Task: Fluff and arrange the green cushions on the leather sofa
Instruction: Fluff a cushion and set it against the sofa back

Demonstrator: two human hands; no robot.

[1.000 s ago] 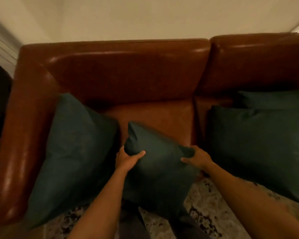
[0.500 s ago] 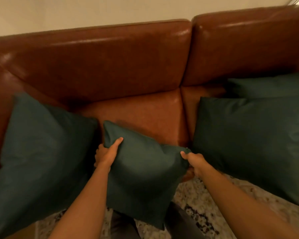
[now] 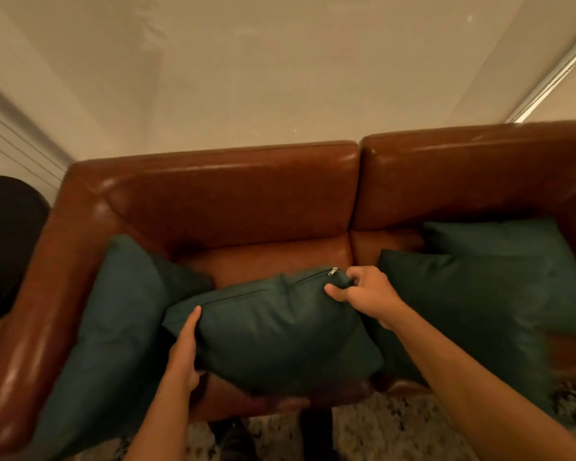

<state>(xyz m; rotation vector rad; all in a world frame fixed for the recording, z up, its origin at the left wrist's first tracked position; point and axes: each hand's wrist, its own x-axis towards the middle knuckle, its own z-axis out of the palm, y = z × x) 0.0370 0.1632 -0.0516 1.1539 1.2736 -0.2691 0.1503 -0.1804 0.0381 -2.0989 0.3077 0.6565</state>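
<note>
A small dark green cushion (image 3: 280,334) is held above the front of the brown leather sofa (image 3: 246,201), its zipper edge turned up and away from me. My left hand (image 3: 183,354) grips its left side. My right hand (image 3: 363,294) pinches the top right corner beside the zipper pull. A large green cushion (image 3: 113,327) leans against the left armrest. Two more green cushions (image 3: 479,301) lie overlapping on the right seat.
A pale wall rises behind the sofa. A dark round object (image 3: 4,247) stands beyond the left armrest. A patterned rug (image 3: 396,427) covers the floor in front of the sofa, and my legs show at the bottom middle.
The small cushion has been turned so its zipper edge faces up, and it sits higher over the seat. My right hand shifted to the zipper corner. The camera tilted up, showing more wall.
</note>
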